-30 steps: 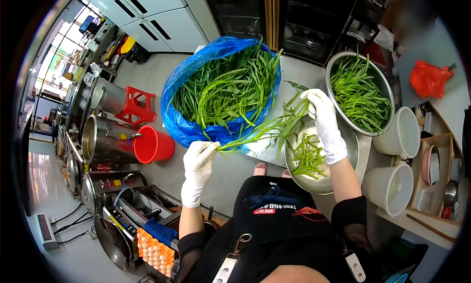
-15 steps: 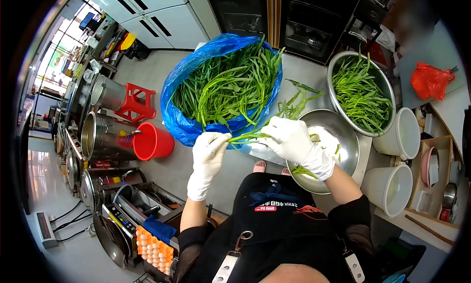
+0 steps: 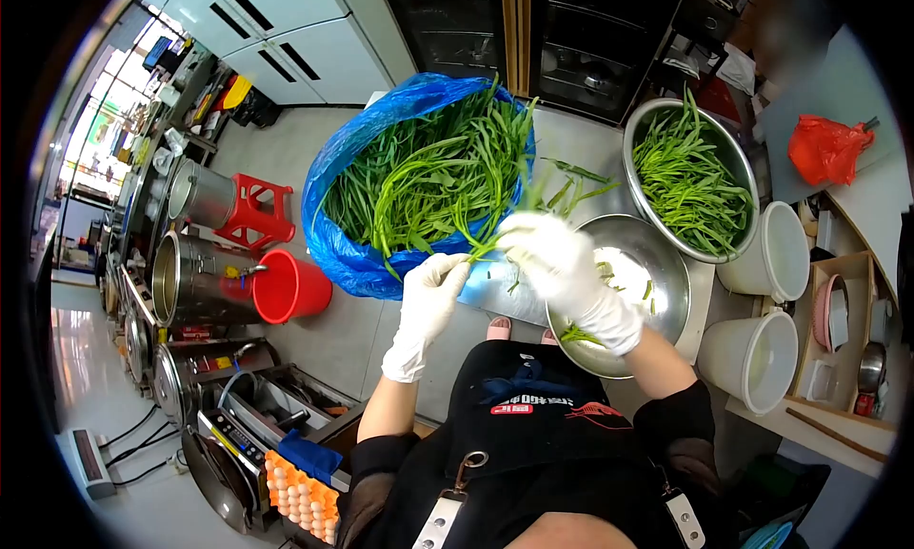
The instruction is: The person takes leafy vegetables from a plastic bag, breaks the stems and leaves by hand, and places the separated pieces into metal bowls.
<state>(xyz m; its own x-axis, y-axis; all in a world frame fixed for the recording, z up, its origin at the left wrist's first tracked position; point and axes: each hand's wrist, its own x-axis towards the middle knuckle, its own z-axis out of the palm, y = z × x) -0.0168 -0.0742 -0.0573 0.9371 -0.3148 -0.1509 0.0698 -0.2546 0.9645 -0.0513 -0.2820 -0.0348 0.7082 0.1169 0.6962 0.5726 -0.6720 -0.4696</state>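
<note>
My left hand (image 3: 433, 297), in a white glove, is closed with thumb and fingers pinching short green stems of water spinach (image 3: 483, 248). To its right is my right hand (image 3: 552, 263), also gloved and smeared by motion. Its fingers are curled, with blurred leafy greens showing just beyond them. Beyond my left hand, a blue plastic bag (image 3: 333, 249) stands full of long leafy stems (image 3: 428, 168). Below my right forearm sits a wide steel basin (image 3: 666, 306) with a few cut pieces inside. Another steel bowl (image 3: 632, 159) at the right holds a heap of greens (image 3: 687, 182).
Loose leaves (image 3: 581, 172) lie on the metal table (image 3: 562, 130). White buckets (image 3: 759, 360) stand at the right, near a red plastic bag (image 3: 826, 151). At left are a red bucket (image 3: 290, 287), a red stool (image 3: 257, 211), steel pots (image 3: 195, 278) and an egg tray (image 3: 303, 487).
My left hand has moved slightly right, closer to the right hand. My right hand has shifted a little up and left, and the stems between the hands now look shorter.
</note>
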